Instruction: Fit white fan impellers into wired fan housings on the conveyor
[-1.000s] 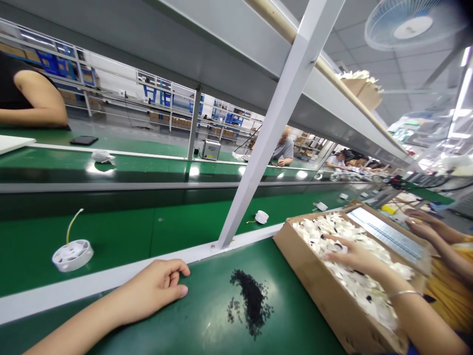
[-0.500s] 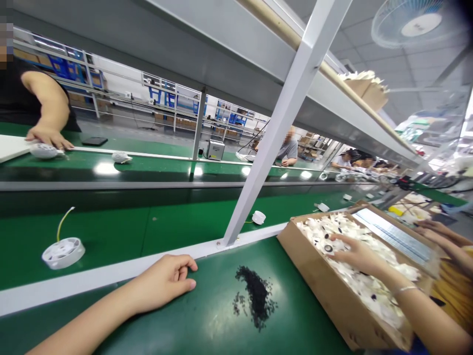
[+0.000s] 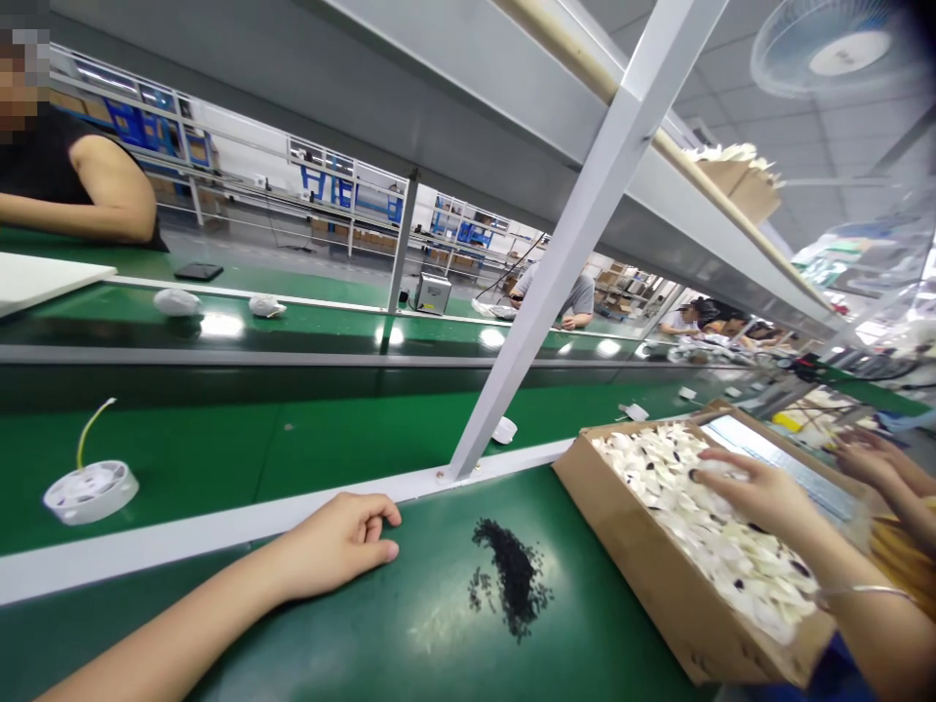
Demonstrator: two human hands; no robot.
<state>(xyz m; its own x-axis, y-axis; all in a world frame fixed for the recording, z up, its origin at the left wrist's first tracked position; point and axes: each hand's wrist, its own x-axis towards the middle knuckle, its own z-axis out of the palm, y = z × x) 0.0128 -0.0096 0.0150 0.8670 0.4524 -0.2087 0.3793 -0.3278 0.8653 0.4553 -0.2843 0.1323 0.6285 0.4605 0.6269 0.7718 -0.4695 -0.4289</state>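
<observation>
Head view: right hand (image 3: 753, 497) rests on white plastic parts (image 3: 702, 546) heaped in a cardboard box (image 3: 643, 575), grip unclear; left hand (image 3: 336, 546) lies loose on a green conveyor belt (image 3: 409, 624), near black granules (image 3: 512, 575).

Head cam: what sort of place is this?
Likely a factory assembly line: a long green conveyor belt, a cardboard box packed with small white parts, and a round white part with a yellow wire on the belt.

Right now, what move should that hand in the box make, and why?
Probably the right hand should pick up one white part: its fingers rest on the heap in the cardboard box, while the left hand lies idle on the green bench.
</observation>
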